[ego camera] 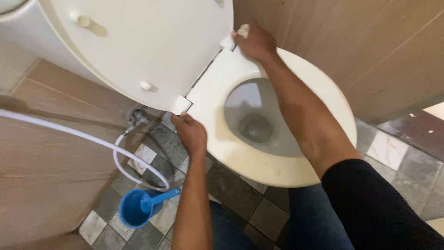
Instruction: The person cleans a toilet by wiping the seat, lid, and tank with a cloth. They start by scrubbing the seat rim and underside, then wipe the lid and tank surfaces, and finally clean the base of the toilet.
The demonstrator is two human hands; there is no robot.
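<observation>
Looking down from the head camera: a cream toilet seat sits flat on the bowl, with the lid tipped up at the back. Both hands are at the hinges. The left hand is curled with its fingertips touching the nearer hinge. The right hand presses on the far hinge and seems to pinch a small white bit; can't tell how tightly. On the tiled floor there's a blue scoop with a white hose looping just above it.
</observation>
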